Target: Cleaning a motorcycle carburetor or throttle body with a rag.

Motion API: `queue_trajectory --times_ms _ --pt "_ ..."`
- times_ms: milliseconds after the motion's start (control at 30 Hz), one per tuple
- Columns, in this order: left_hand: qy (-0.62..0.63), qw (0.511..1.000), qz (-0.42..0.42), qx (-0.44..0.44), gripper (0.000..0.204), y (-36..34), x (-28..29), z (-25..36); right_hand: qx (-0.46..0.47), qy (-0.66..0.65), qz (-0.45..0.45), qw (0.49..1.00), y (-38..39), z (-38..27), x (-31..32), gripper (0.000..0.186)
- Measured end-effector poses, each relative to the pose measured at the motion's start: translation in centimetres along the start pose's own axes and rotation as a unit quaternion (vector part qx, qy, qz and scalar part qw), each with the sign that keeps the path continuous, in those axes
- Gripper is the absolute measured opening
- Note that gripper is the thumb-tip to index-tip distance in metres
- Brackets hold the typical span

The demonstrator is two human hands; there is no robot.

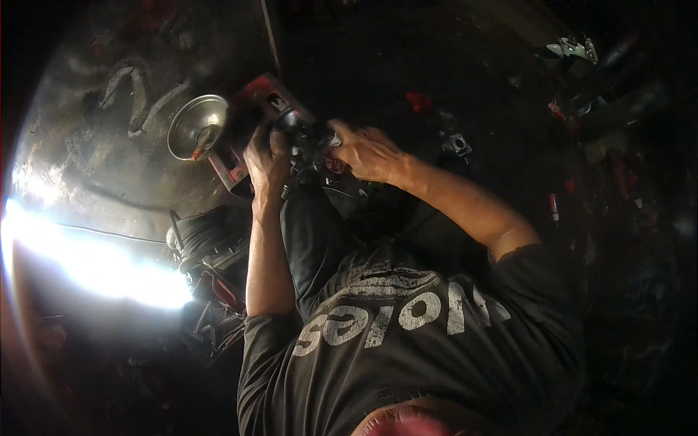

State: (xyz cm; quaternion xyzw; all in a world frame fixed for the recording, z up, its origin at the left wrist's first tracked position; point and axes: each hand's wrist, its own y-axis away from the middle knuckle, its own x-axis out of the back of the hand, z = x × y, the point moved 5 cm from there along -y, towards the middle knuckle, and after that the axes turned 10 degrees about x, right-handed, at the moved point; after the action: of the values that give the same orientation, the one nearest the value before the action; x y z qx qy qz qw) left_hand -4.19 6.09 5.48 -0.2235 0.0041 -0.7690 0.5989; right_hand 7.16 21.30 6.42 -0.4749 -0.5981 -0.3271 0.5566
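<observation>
A dark metal mechanical part (305,145) with shiny knobs and edges sits between my two hands, against a red metal frame (256,93). My left hand (267,161) is closed on its left side, fingers curled over the top. From the right, my right hand (366,154) reaches in with bent fingers pressed together. Something small and whitish (335,139) shows at its fingertips, and a reddish patch lies just under them. Shadow hides what exactly the right fingers grip. Left of the frame stands a shiny metal bowl (179,131) with an orange-tipped object inside.
A bright light (94,261) glares at the left. Near it lie a coiled dark cable (200,236) and several hand tools (222,309). On the dark floor to the right are a small metal part (456,144), a red item (418,102) and a red-and-white tube (554,207).
</observation>
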Motion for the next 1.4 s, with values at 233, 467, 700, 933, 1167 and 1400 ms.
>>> queue_trajectory --times_ms 233,467,700,933,1167,1400 --pt "-0.037 0.999 -0.023 0.019 0.042 -0.5 0.6 -0.5 -0.033 0.112 -0.037 0.992 -0.3 -0.6 -0.7 0.025" --pt "-0.003 0.999 0.007 0.031 0.044 -0.7 0.8 -2.3 0.001 -0.031 -0.011 0.999 -0.2 0.0 -0.4 0.027" --pt "0.038 0.999 -0.030 0.021 0.041 0.2 -0.1 -0.5 -0.046 0.017 -0.062 0.997 -0.6 1.8 -3.6 0.040" --pt "0.001 0.998 -0.008 -0.056 0.045 0.1 0.1 -0.9 0.040 0.012 -0.047 0.998 0.3 1.3 -2.8 0.023" --pt "-0.029 0.999 0.015 -0.035 0.046 -0.9 -0.6 -3.1 -0.016 -0.058 0.070 0.996 0.4 2.5 -3.7 0.068" --pt "-0.003 1.000 0.000 -0.030 0.050 -0.6 -1.2 -2.8 -0.061 -0.056 0.029 0.996 1.3 1.1 -0.1 0.079"
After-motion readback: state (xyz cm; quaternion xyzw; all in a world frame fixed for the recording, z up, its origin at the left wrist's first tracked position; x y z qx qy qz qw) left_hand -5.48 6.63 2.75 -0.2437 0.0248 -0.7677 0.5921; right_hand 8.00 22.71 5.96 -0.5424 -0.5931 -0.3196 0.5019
